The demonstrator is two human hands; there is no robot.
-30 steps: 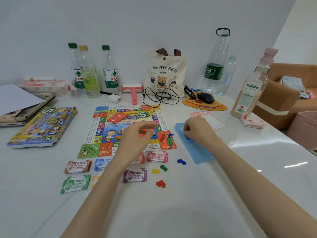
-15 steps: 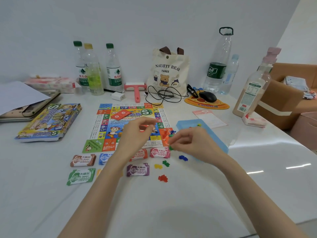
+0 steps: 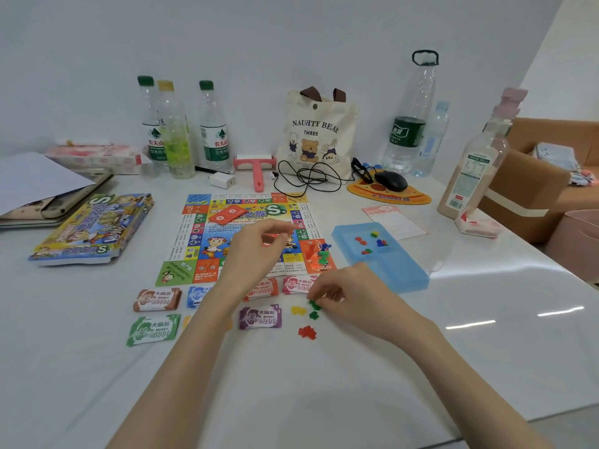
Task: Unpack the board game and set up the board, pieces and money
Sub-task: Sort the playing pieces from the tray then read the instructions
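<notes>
The colourful game board (image 3: pixel 194 228) lies flat mid-table with a red card stack (image 3: pixel 227 214) on it. Stacks of paper money (image 3: pixel 155 299) lie in rows along its near edge. My left hand (image 3: pixel 256 251) hovers over the board, fingers curled, pinching something small and red. My right hand (image 3: pixel 340 293) is low at the board's near right corner, pinching a green house piece (image 3: pixel 313 304). Beside it lie yellow (image 3: pixel 298 310), green (image 3: pixel 313 315) and red (image 3: pixel 307 332) house pieces. The blue plastic tray (image 3: pixel 398 273) to the right holds several small pieces.
The game box (image 3: pixel 94 228) lies left of the board. Bottles (image 3: pixel 175 131), a tote bag (image 3: pixel 319 134), a cable, a mouse (image 3: pixel 390 180) on its pad and a pink roller stand along the back. A pump bottle (image 3: pixel 473 170) and a paper slip are at right.
My right hand left the blue tray and came down to the loose house pieces near the board's corner. The tray's pieces are now uncovered. My left hand stayed over the board.
</notes>
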